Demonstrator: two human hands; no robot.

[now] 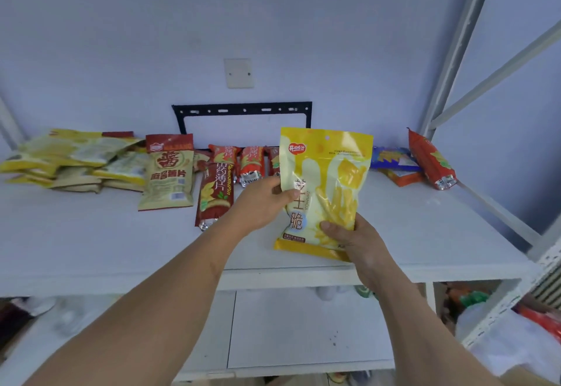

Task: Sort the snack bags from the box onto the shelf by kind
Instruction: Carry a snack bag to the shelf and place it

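On the white shelf [425,234] by the pale wall we see snack bags lying in groups. Both our arms reach forward; our left hand [261,203] pinches the yellow bag [328,179] at its left edge and our right hand [355,240] grips its bottom corner, holding it upright above the shelf.

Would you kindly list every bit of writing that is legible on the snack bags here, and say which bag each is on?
"芝士脆" and "ZHISHICUI": yellow bag, held upright by the left hand and right hand; its red logo and fine print are too small.
"山药薄片": dark red bag lying on the shelf.
"薯片": ends the line on the beige bag; its red banner is blurred.
Orange bag, blue bag, yellow pile: unreadable.
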